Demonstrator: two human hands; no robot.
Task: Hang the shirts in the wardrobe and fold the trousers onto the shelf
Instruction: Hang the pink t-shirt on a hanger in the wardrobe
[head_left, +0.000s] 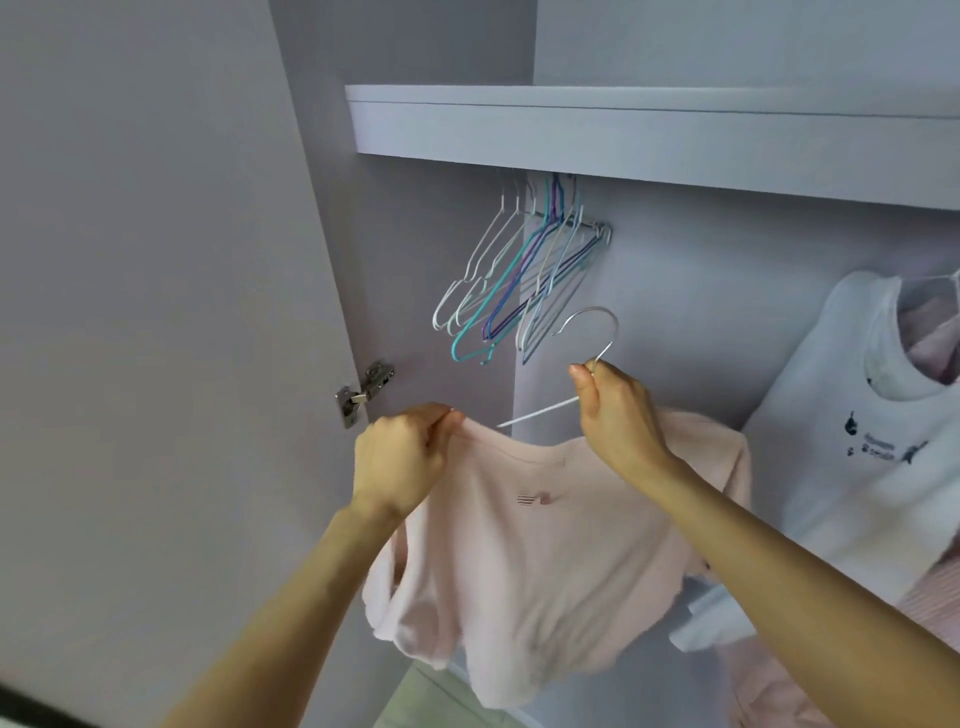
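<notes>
The pink shirt (540, 530) hangs half-threaded on a white hanger (587, 338), below the spare hangers (514, 280). The left hand (402, 457) pinches its shoulder; the right hand (613, 410) grips the hanger's neck. A white shirt (857, 415) already hangs at right; no trousers show.

— What does the pink shirt (524, 535) look like?
— Pale pink and soft, with a small dark red logo on the chest. It hangs front-on below the wardrobe shelf (623, 140), its hem bunched and its left shoulder gathered.
— Is it on a hanger?
— Partly. A white wire hanger (592, 332) sits tilted at its neckline, hook up and under the shelf, one arm bare above the collar.
— Any other shirts?
— A white shirt (857, 441) with dark printed marks hangs right of the pink one, lower than the shelf, over a pink garment.
</notes>
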